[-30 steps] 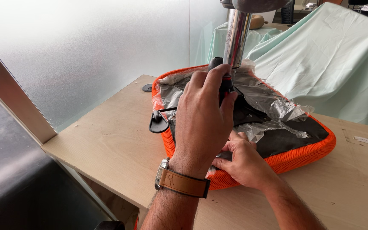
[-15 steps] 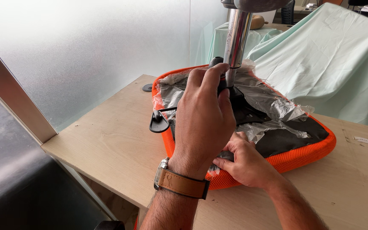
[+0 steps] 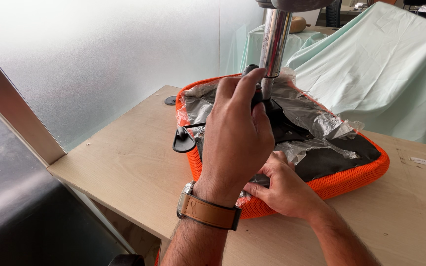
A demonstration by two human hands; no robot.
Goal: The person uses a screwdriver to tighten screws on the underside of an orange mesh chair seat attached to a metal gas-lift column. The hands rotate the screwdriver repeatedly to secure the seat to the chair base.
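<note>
**Upturned seat on bench, both hands at the underside**

Seat (image 3: 343,180): orange mesh pad, rounded corners, lying upside down on the plywood table (image 3: 129,162). Underside is black, partly covered by crinkled clear plastic film (image 3: 316,120). A polished metal column (image 3: 274,47) rises upright from the black mechanism at the seat's centre; its top leaves the frame. A black lever (image 3: 183,143) with a flat paddle end sticks out past the seat's left edge.

Left hand (image 3: 235,143): raised over the mechanism, fingers curled around a dark part at the column's base; what exactly it grips is hidden behind the hand. Tan leather watch strap (image 3: 208,212) on the wrist.

Right hand (image 3: 284,189): low, at the seat's near edge, fingers pressed against the black underside and film. Whether it pinches anything, cannot tell.

Surroundings: frosted glass wall (image 3: 99,64) at left; pale green cloth (image 3: 385,69) draped over furniture behind the table.
</note>
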